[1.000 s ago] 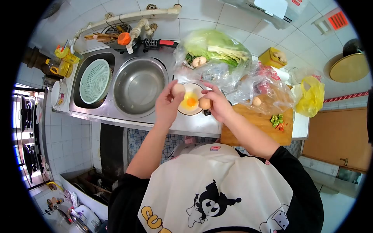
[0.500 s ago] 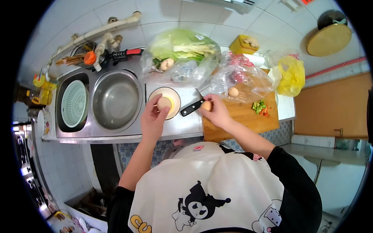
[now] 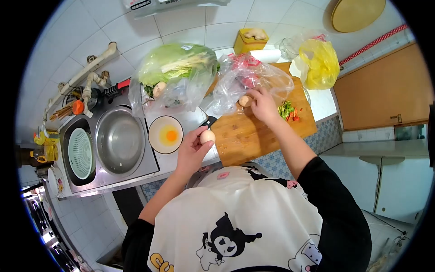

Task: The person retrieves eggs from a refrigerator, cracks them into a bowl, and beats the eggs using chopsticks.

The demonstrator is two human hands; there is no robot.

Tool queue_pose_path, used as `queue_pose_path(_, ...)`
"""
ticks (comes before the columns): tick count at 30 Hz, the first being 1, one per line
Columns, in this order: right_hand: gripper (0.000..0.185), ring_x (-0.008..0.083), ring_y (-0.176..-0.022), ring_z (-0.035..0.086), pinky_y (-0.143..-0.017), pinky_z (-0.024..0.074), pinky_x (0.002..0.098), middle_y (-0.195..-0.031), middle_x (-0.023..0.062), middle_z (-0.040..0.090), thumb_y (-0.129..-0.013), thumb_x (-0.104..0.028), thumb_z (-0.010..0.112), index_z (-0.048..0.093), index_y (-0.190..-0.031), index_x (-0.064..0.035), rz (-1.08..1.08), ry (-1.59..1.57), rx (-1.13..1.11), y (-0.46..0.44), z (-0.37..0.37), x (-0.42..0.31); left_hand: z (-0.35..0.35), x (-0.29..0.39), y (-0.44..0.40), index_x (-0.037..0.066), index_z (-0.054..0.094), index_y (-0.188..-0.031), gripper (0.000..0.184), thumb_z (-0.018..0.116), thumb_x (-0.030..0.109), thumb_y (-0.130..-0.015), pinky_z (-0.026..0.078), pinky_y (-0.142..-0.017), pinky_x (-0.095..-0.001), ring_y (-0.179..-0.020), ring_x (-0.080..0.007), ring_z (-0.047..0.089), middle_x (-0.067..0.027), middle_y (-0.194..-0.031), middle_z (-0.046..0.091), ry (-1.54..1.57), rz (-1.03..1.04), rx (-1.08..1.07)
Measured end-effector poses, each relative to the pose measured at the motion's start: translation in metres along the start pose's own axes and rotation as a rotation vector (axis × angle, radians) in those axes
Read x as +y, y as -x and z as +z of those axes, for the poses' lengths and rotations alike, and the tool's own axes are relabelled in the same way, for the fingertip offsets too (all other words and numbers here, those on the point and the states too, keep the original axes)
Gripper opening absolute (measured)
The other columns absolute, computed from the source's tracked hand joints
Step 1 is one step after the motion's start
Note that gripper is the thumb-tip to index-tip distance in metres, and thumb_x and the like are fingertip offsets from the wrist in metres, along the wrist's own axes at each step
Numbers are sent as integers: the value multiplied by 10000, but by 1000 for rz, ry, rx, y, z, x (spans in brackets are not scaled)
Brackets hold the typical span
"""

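Note:
A pale egg (image 3: 207, 137) is held in the fingers of my left hand (image 3: 192, 150), over the counter near the cutting board's left edge. Whether its shell is whole I cannot tell. Left of that hand, a white bowl (image 3: 155, 142) holds a raw egg with its yolk (image 3: 171, 135). My right hand (image 3: 263, 105) is over the wooden cutting board (image 3: 249, 138), its fingers apart beside a brown egg (image 3: 245, 100) and a clear plastic bag (image 3: 226, 94). A black knife handle (image 3: 209, 122) shows just above my left hand.
Chopped green and red pieces (image 3: 287, 111) lie on the board's right part. A bag of leafy vegetables (image 3: 179, 68) stands behind the bowl. The steel sink (image 3: 120, 140) is at left, with a strainer basket (image 3: 80, 152). Right are a yellow bag (image 3: 319, 63) and yellow box (image 3: 250, 43).
The view has shifted right. My left hand has moved from over the bowl to its right with an egg. My right hand has reached farther over the board; the egg it held no longer shows in its fingers.

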State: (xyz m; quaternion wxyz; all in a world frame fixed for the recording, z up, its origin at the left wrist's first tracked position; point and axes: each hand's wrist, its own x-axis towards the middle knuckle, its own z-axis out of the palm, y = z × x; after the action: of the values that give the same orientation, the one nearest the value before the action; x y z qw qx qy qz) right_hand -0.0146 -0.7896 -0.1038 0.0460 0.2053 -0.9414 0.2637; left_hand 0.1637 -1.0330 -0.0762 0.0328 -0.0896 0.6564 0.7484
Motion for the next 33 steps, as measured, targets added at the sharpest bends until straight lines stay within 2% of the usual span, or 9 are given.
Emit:
queue_pose_path(10,438,352,-978,550,-887,453,412,-1072,140,557,-690,-295,732,634,-1077,-114,-41,102,-155,-7,1,0,9,5,-1,14,473,-1252,442,636,30,-841,491,-801,-244,-950,-122,572,-64,-1084,540,42,-36,67)
queue_pose_path(13,420,353,-900,592,-835,482,398,-1004,129,613,-697,-260,743,638,-1075,-112,71,-26,-222,-8,-10,-5,5,8,0,8,466,-1229,408,616,22,-850,499,-781,-255,-935,-125,566,-67,-1076,543,149,-37,137)
queue_pose_path(16,389,286,-836,638,-752,504,353,-941,85,665,-738,-222,735,640,-1095,-98,-31,-175,-11,8,-26,-15,-10,7,3,11,467,-1205,373,600,16,-856,508,-758,-267,-922,-128,560,-69,-1062,546,209,-31,250)
queue_pose_path(19,387,175,-822,635,-701,498,284,-942,52,671,-777,-212,724,632,-1114,-45,33,-674,-56,29,-35,-47,-37,9,6,19,472,-1199,362,596,18,-858,513,-745,-273,-923,-132,558,-71,-1054,548,225,19,370)
queue_pose_path(22,399,93,-775,590,-670,484,237,-917,26,651,-819,-215,698,609,-1145,-3,251,-992,-516,25,-43,-117,-63,24,13,16,459,-1229,382,579,10,-866,500,-795,-273,-962,-141,551,-78,-1086,547,168,210,446)
queue_pose_path(25,374,83,-713,564,-622,472,221,-909,28,636,-851,-226,663,602,-1146,-4,363,-1285,-654,14,9,-159,-75,39,17,-1,430,-1276,424,560,-5,-872,466,-860,-271,-1035,-156,534,-97,-1169,526,111,490,548)
queue_pose_path(28,362,83,-704,564,-597,467,215,-892,23,630,-869,-259,643,603,-1142,-24,467,-1428,-750,5,39,-194,-71,33,12,6,424,-1289,441,559,-15,-869,461,-855,-265,-1055,-160,527,-99,-1204,510,16,549,687)
queue_pose_path(29,378,86,-692,557,-590,465,218,-887,19,628,-865,-280,649,608,-1144,-29,484,-1432,-749,5,49,-200,-72,21,11,13,432,-1287,446,568,-20,-864,459,-864,-269,-1057,-159,525,-90,-1208,507,-78,469,590)
queue_pose_path(33,414,96,-690,560,-580,463,223,-884,22,628,-856,-349,654,618,-1125,-36,546,-1370,-704,3,68,-205,-82,14,4,24,463,-1271,441,595,-13,-851,463,-882,-283,-1059,-145,525,-61,-1189,515,7,387,607)
